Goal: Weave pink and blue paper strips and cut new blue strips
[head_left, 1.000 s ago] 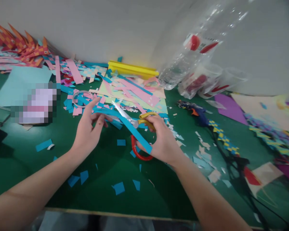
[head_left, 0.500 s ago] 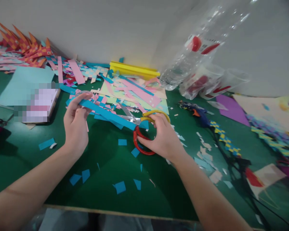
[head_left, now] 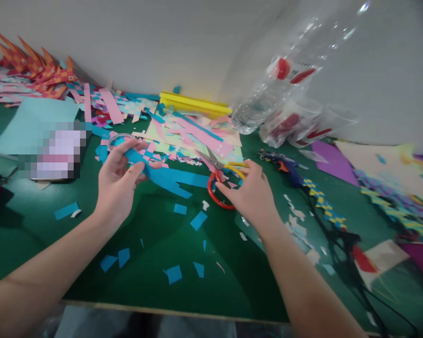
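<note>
Blue paper strips are pinched between the thumb and fingers of my left hand, and their loose ends fan out to the right. My right hand grips a pair of scissors by one yellow and one red handle loop. The scissor blades point up and left, slightly apart, with no paper seen between them. Behind my left hand is a clear round ring, perhaps a tape roll. Small blue paper scraps lie on the green table below both hands.
A phone lies at left beside a light blue sheet. Paper clippings and a yellow bar line the wall. A plastic bottle and cups stand back right. Woven paper strips and dark cord lie at right.
The scissors have moved right and up, away from the blue strips. My left hand has shifted slightly right, its thumb now on the strips, whose ends have spread apart.
</note>
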`<state>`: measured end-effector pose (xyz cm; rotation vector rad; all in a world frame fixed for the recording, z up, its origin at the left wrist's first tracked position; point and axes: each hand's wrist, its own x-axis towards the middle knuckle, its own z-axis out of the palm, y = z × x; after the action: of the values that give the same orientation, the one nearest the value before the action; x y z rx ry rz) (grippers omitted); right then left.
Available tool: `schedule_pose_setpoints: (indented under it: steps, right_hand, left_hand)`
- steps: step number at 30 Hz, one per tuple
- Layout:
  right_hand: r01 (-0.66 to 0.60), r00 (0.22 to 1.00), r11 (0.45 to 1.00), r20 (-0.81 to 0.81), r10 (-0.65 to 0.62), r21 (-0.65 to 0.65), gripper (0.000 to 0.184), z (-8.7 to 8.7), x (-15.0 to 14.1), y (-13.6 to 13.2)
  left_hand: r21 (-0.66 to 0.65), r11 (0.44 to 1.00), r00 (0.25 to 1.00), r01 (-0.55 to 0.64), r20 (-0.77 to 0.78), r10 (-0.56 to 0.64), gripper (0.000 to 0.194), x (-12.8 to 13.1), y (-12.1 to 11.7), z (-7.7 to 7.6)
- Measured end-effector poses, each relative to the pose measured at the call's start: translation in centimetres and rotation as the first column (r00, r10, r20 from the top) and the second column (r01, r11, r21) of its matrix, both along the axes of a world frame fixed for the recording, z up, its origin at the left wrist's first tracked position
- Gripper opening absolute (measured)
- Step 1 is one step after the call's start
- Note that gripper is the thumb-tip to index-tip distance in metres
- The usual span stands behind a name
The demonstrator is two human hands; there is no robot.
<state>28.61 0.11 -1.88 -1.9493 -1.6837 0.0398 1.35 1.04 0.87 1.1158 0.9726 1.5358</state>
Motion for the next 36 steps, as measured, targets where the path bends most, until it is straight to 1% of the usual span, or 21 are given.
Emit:
schedule_pose_setpoints:
  steps: [2, 3, 5, 6, 7, 9, 10, 12, 14, 15, 17, 19, 20, 21, 23, 24, 26, 28, 29, 32, 36]
  right_hand:
    - [-0.027, 0.998, 0.999, 0.064, 0.024, 0.048, 0.063, 0.7, -0.6, -0.5]
    - [-0.077, 0.996, 0.991, 0.058, 0.071, 0.106, 0.053, 1.1, -1.2, -0.9]
    - [-0.226, 0.971, 0.957, -0.037, 0.236, 0.18, 0.036, 1.9, -2.8, -1.9]
    - [-0.308, 0.938, 0.934, -0.104, 0.33, 0.181, 0.032, 2.2, -3.7, -2.5]
    - [-0.39, 0.892, 0.908, -0.182, 0.413, 0.152, 0.03, 2.4, -4.6, -3.1]
    - [-0.524, 0.797, 0.851, -0.329, 0.506, 0.041, 0.029, 2.6, -6.1, -4.2]
    - [-0.574, 0.752, 0.819, -0.395, 0.527, 0.001, 0.028, 2.5, -6.7, -4.6]
    - [-0.599, 0.705, 0.8, -0.493, 0.51, -0.03, 0.025, 2.3, -7.4, -5.1]
    - [-0.599, 0.696, 0.8, -0.519, 0.497, -0.037, 0.014, 2.0, -7.6, -5.1]
    - [-0.595, 0.699, 0.803, -0.513, 0.498, -0.032, 0.012, 1.9, -7.5, -5.1]
    - [-0.576, 0.73, 0.817, -0.448, 0.517, 0.005, 0.014, 1.8, -7.2, -4.8]
    - [-0.533, 0.791, 0.84, -0.293, 0.537, 0.099, 0.015, 1.5, -6.6, -4.4]
    - [-0.512, 0.825, 0.843, -0.182, 0.536, 0.162, 0.016, 1.4, -6.2, -4.2]
    - [-0.499, 0.846, 0.835, -0.077, 0.527, 0.234, 0.017, 1.3, -5.8, -4.1]
    - [-0.474, 0.873, 0.812, 0.06, 0.485, 0.34, 0.02, 1.0, -5.2, -3.8]
    - [-0.457, 0.884, 0.809, 0.089, 0.459, 0.369, 0.022, 0.9, -4.9, -3.7]
    - [-0.418, 0.905, 0.824, 0.098, 0.414, 0.383, 0.025, 0.8, -4.6, -3.6]
    - [-0.398, 0.914, 0.84, 0.077, 0.399, 0.369, 0.026, 0.7, -4.4, -3.6]
    - [-0.403, 0.911, 0.839, 0.078, 0.404, 0.366, 0.027, 0.7, -4.4, -3.6]
    - [-0.462, 0.887, 0.799, 0.173, 0.429, 0.386, 0.028, 1.1, -4.4, -3.6]
    - [-0.533, 0.841, 0.733, 0.359, 0.404, 0.423, 0.024, 1.8, -4.2, -3.7]
  left_hand:
    - [-0.005, 1.0, 1.0, 0.008, -0.017, -0.008, 0.038, 0.1, -0.1, -0.1]
    - [-0.008, 1.0, 1.0, 0.015, -0.025, -0.015, 0.039, 0.2, -0.2, -0.1]
    - [-0.018, 0.999, 0.998, 0.045, -0.048, -0.046, 0.041, 0.3, -0.4, -0.2]
    - [-0.024, 0.997, 0.995, 0.068, -0.065, -0.069, 0.041, 0.5, -0.5, -0.2]
    - [-0.031, 0.995, 0.992, 0.094, -0.084, -0.097, 0.041, 0.6, -0.6, -0.2]
    - [-0.047, 0.985, 0.978, 0.163, -0.123, -0.168, 0.041, 0.8, -1.0, -0.2]
    - [-0.053, 0.978, 0.968, 0.202, -0.137, -0.208, 0.041, 0.9, -1.1, -0.2]
    - [-0.065, 0.959, 0.946, 0.277, -0.156, -0.284, 0.042, 1.1, -1.3, -0.3]
    - [-0.077, 0.945, 0.932, 0.319, -0.155, -0.328, 0.044, 1.2, -1.4, -0.4]
    - [-0.076, 0.944, 0.933, 0.32, -0.147, -0.328, 0.045, 1.2, -1.4, -0.5]
    - [-0.062, 0.958, 0.95, 0.28, -0.129, -0.285, 0.046, 1.2, -1.3, -0.6]
    - [-0.037, 0.977, 0.972, 0.21, -0.103, -0.213, 0.047, 1.2, -1.1, -0.7]
    - [-0.025, 0.984, 0.98, 0.178, -0.083, -0.18, 0.047, 1.2, -1.0, -0.7]
    - [-0.015, 0.987, 0.986, 0.157, -0.054, -0.158, 0.046, 1.1, -0.9, -0.6]
    - [-0.013, 0.988, 0.988, 0.152, 0.015, -0.151, 0.042, 0.9, -0.7, -0.3]
    - [-0.021, 0.986, 0.985, 0.167, 0.05, -0.166, 0.038, 0.9, -0.6, -0.2]
    - [-0.052, 0.975, 0.972, 0.217, 0.105, -0.21, 0.033, 0.7, -0.5, 0.2]
    - [-0.089, 0.961, 0.961, 0.263, 0.113, -0.252, 0.038, 0.6, -0.4, 0.3]
    - [-0.106, 0.953, 0.957, 0.284, 0.092, -0.275, 0.04, 0.7, -0.4, 0.2]
    - [-0.176, 0.914, 0.926, 0.366, -0.035, -0.377, 0.039, 0.9, -0.5, -0.2]
    - [-0.281, 0.833, 0.836, 0.477, -0.149, -0.529, 0.037, 1.4, -1.0, -0.4]
